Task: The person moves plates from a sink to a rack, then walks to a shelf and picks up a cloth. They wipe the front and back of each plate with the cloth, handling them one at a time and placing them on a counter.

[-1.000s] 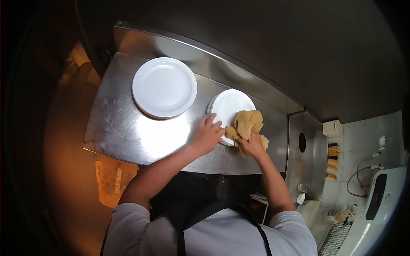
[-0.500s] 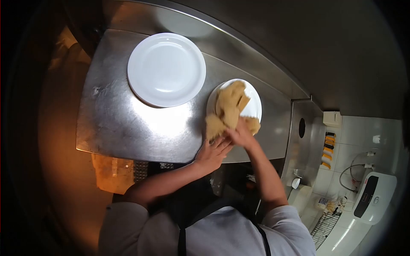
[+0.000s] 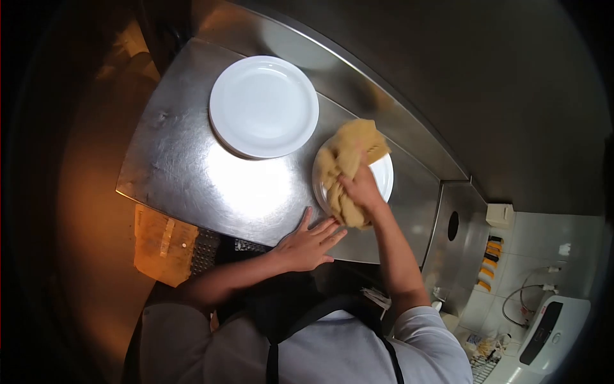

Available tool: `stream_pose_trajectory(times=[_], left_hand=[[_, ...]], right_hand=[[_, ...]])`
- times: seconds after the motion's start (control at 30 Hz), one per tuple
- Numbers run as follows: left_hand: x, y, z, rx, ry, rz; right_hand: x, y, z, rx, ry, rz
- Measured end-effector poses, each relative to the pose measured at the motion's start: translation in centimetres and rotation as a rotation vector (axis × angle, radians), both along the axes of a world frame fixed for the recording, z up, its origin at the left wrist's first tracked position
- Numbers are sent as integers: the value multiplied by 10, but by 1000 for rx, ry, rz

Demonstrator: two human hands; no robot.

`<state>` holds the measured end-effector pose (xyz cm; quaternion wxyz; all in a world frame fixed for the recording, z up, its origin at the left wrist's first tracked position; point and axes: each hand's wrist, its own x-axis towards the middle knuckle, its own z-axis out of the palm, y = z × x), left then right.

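Observation:
My right hand (image 3: pixel 363 189) grips a bunched tan cloth (image 3: pixel 358 142) over a white plate (image 3: pixel 384 176) on the right part of the steel counter. The cloth hides most of that plate, and one end hangs over its near rim. Fingers spread, my left hand (image 3: pixel 308 246) rests at the counter's front edge, its fingertips close to the cloth's lower end. To the upper left sits a stack of larger white plates (image 3: pixel 263 105).
The steel counter (image 3: pixel 173 160) has a raised back ledge and a bright glare spot. Yellow-and-black handled items (image 3: pixel 489 262) line the white tiled wall at right, above a white appliance (image 3: pixel 555 329). An orange-lit board (image 3: pixel 163 246) lies below the counter's left front edge.
My right hand and the cloth have moved up and across the plate. My left hand has drawn back from the right hand, its fingers now spread apart. The view has tilted slightly.

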<state>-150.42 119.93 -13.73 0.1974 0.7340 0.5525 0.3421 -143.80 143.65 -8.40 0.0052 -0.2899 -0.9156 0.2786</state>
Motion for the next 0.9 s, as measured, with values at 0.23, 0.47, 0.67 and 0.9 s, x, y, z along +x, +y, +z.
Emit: stream_pose_trajectory(times=[0.23, 0.47, 0.67, 0.9], left_hand=[[-6, -2, 12, 268, -372, 522], [-28, 93, 55, 76, -317, 969], [-63, 136, 42, -98, 11, 962], [-46, 161, 55, -95, 6, 1094]], right_hand=[[96, -8, 47, -176, -59, 371], [74, 93, 2, 333, 239, 43], [72, 76, -8, 135, 454, -344], [114, 40, -1, -209, 456, -495]])
